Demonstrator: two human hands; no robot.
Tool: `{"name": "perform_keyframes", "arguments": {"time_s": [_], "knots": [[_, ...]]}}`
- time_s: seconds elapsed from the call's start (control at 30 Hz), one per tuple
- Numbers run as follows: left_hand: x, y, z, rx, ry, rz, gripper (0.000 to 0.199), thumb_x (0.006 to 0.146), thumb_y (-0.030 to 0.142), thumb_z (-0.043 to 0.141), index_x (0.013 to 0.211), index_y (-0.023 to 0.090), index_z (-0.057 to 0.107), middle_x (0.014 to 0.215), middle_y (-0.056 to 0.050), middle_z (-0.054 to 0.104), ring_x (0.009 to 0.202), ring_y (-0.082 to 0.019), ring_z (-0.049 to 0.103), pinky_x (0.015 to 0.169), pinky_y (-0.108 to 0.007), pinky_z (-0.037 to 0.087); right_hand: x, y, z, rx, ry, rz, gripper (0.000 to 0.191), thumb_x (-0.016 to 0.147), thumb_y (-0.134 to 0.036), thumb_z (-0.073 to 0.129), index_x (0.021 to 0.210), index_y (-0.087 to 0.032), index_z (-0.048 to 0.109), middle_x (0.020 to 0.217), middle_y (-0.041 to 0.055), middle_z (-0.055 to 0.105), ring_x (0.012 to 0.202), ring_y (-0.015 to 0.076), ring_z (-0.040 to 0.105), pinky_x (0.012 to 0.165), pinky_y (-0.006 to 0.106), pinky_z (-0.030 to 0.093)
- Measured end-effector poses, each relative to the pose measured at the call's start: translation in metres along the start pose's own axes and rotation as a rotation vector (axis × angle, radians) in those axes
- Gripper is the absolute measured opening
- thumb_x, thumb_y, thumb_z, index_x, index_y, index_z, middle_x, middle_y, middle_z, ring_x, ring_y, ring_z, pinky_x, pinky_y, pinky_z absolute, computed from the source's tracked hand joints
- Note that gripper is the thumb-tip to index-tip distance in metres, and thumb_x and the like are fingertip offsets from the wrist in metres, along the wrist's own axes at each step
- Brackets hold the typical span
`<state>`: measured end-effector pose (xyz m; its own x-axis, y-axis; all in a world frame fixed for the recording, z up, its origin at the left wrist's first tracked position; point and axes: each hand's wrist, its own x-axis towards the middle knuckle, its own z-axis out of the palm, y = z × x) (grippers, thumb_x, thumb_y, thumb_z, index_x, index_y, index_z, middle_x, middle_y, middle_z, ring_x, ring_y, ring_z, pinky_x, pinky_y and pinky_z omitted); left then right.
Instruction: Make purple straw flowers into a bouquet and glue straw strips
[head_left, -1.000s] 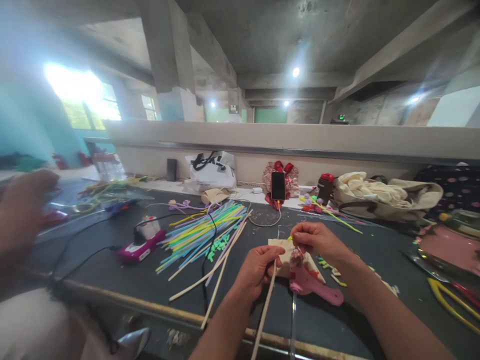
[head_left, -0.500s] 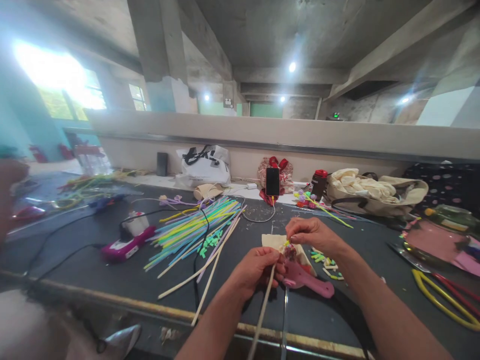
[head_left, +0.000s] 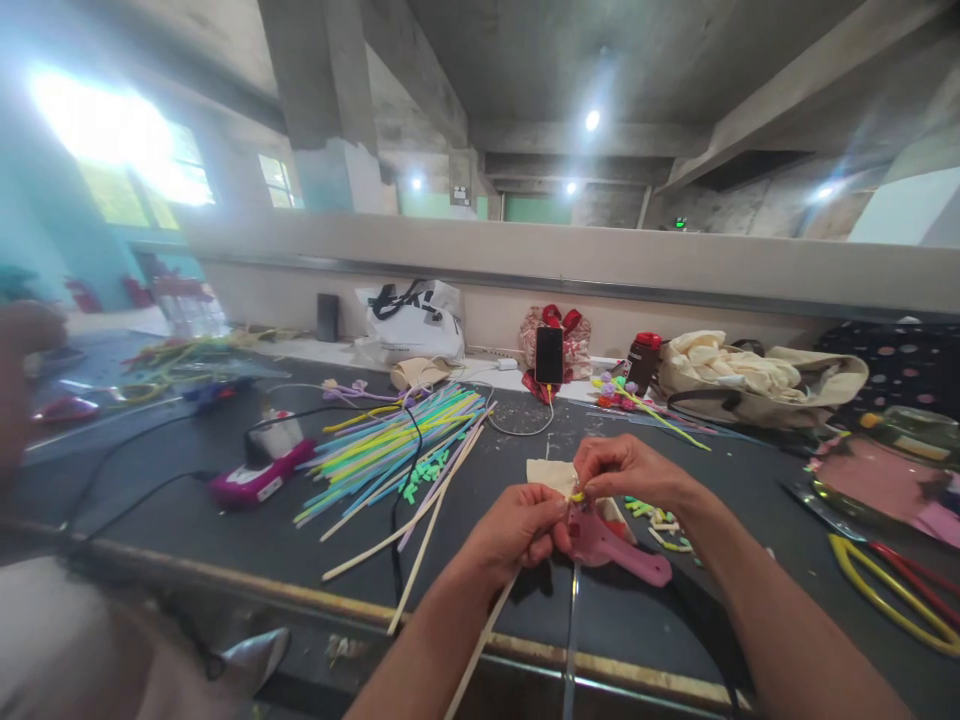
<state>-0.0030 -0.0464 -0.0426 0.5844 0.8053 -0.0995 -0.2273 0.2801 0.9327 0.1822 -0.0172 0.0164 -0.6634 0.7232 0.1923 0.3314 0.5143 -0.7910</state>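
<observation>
My left hand (head_left: 521, 525) is closed on a long cream stick (head_left: 484, 640), which slants down past the table's front edge. Fingers of my right hand (head_left: 619, 470) pinch a small yellow piece (head_left: 577, 496) right beside my left fingertips. Just below both hands lies a pink tool with a handle (head_left: 626, 553), partly hidden by my fingers. Behind it rests a cream cloth or pad (head_left: 549, 474). Short green, yellow and cream pieces (head_left: 660, 525) are scattered right of the tool.
Long coloured sticks (head_left: 397, 450) fan out at the left, near a magenta power strip (head_left: 262, 474) with black cables. A phone (head_left: 549, 356) stands at the back. Scissors with yellow and red handles (head_left: 889, 590) lie far right. A person's blurred arm (head_left: 19, 400) shows at far left.
The cream stick's lower end has swung to the left. The yellow piece now sits slightly lower between my fingertips, and the camera view has shifted a little.
</observation>
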Motion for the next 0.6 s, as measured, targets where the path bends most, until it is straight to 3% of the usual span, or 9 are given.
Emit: {"name": "perform_keyframes", "arguments": {"time_s": [0.27, 0.6], "knots": [[0.0006, -0.0007, -0.0016, 0.047, 0.074, 0.005, 0.019, 0.066, 0.031, 0.058, 0.062, 0.013, 0.054, 0.052, 0.000, 0.060, 0.030, -0.002, 0.038, 0.028, -0.014, 0.019, -0.0011, 0.0022, -0.0020, -0.044, -0.022, -0.001, 0.014, 0.069, -0.031, 0.063, 0.067, -0.018, 0.066, 0.072, 0.0009, 0.055, 0.069, 0.0137, 0.052, 0.064, 0.026, 0.043], [0.0014, -0.0020, -0.0013, 0.044, 0.084, 0.001, 0.018, 0.066, 0.030, 0.059, 0.065, 0.013, 0.056, 0.052, 0.002, 0.057, 0.030, 0.000, 0.029, 0.029, -0.015, 0.010, 0.0006, 0.0023, 0.0038, -0.110, -0.005, 0.007, 0.010, 0.070, -0.026, 0.062, 0.068, -0.017, 0.067, 0.072, 0.0007, 0.054, 0.065, 0.0124, 0.051, 0.060, 0.024, 0.043]]}}
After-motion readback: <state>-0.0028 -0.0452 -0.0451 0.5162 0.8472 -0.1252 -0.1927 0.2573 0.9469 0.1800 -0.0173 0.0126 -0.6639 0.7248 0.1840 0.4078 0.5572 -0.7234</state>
